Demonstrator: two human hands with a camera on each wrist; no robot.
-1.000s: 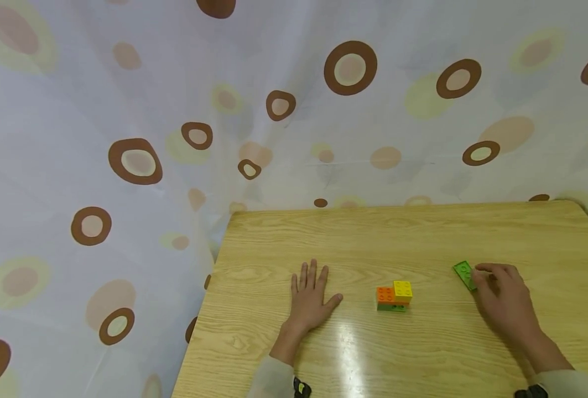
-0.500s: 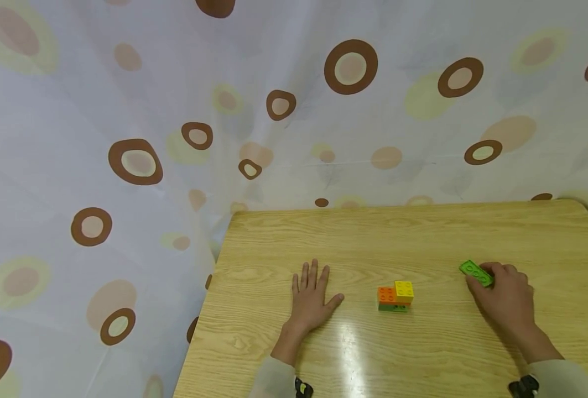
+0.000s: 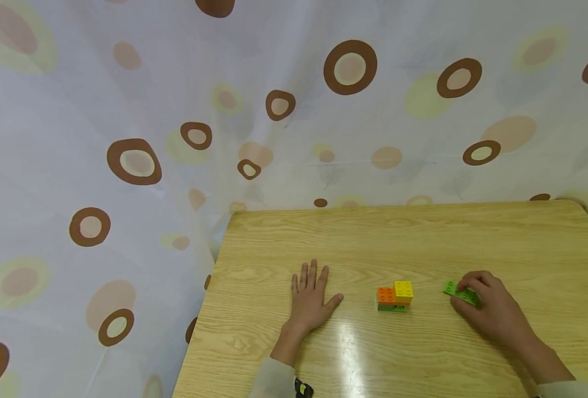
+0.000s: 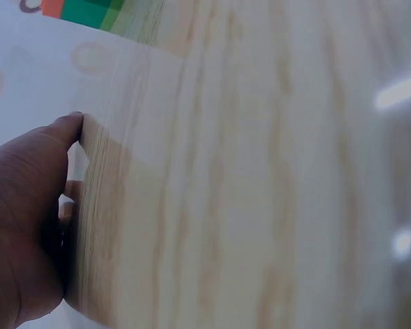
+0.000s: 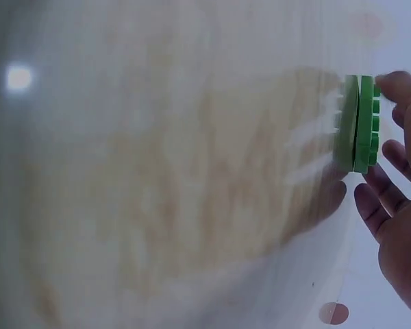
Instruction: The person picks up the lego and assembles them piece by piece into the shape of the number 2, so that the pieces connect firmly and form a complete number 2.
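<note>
My right hand (image 3: 478,298) pinches a flat green brick (image 3: 459,293) and holds it low over the wooden table (image 3: 423,237), just right of a small stack (image 3: 395,297). That stack has an orange brick (image 3: 385,294) and a yellow brick (image 3: 403,290) side by side on a green base. The right wrist view shows the green brick (image 5: 359,123) edge-on between thumb and fingers (image 5: 397,89). My left hand (image 3: 310,296) lies flat on the table, palm down, left of the stack, holding nothing. In the left wrist view the left hand (image 4: 27,226) rests on the wood.
A white curtain (image 3: 174,138) with brown and beige rings hangs behind and to the left of the table. The table's left edge (image 3: 209,309) runs close to my left hand. Glare marks the wood near the front (image 3: 348,348).
My right hand has picked up the green brick and carried it left and nearer, toward the stack. The left hand has stayed flat in place.
</note>
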